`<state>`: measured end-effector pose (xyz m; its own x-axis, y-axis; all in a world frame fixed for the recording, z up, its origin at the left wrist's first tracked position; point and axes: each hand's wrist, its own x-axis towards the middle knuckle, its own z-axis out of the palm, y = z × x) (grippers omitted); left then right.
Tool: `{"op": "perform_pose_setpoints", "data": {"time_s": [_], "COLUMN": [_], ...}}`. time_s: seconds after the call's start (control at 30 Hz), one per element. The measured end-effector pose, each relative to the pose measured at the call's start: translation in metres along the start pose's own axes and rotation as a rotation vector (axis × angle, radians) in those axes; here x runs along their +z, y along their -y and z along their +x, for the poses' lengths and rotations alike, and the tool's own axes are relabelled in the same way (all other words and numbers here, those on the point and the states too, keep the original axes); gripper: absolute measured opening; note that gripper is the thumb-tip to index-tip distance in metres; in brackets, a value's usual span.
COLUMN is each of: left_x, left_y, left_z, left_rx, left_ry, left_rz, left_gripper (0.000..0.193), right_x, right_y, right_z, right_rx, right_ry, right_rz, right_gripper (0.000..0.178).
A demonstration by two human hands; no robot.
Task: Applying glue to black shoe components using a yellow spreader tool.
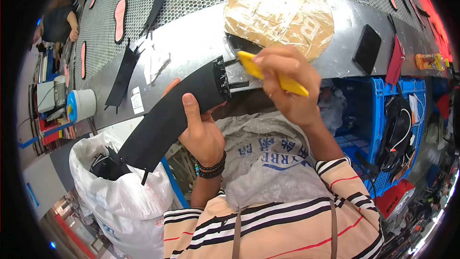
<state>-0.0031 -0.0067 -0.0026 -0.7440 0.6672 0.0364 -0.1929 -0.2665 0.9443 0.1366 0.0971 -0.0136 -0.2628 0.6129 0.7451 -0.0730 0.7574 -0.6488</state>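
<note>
My left hand (203, 134) is closed on a curved black fabric strip (165, 115), thumb on top and fingers beneath. Whitish smears mark the strip's upper right end, and its lower end hangs over a white woven sack (124, 192). Between the thumb and fingers of my right hand (292, 84) is a yellow-handled brush (249, 64), held just right of that smeared end. Its bristles are hard to make out. Just beyond the brush, a round cardboard piece (278, 12) covered in clear tape lies over a dark container (242, 44).
Pink-and-black insoles (120, 19) and black strips (155, 5) lie on a perforated mesh surface. A phone (367, 49) rests on the metal edge. Blue crates (376, 115) stand at right, a white bucket (85, 104) at left. Another person's hand (73, 35) shows at far left.
</note>
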Motion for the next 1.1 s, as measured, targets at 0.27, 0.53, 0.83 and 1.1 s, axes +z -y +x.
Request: {"op": "perform_pose_setpoints", "data": {"time_s": [0.27,0.53,0.83,1.1], "left_x": [-0.005,-0.059,-0.033,-0.051], "left_y": [0.0,-0.053,-0.076,-0.003], "left_z": [0.001,0.049,0.058,0.011], "left_rx": [-0.034,-0.337,0.532,0.001], "left_ry": [0.024,0.63,0.813,0.405], "left_rz": [-0.034,0.709,1.591,0.278], "left_gripper": [0.041,0.024,0.022,0.049], "right_x": [-0.001,-0.039,-0.001,0.005], "right_y": [0.024,0.03,0.028,0.054], "right_z": [0.009,0.008,-0.012,-0.006], "right_rx": [-0.096,0.362,0.286,0.847], "right_ry": [-0.131,0.145,0.441,0.054], "right_rz": [0.054,0.073,-0.057,0.349], "right_gripper": [0.029,0.023,0.015,0.012]}}
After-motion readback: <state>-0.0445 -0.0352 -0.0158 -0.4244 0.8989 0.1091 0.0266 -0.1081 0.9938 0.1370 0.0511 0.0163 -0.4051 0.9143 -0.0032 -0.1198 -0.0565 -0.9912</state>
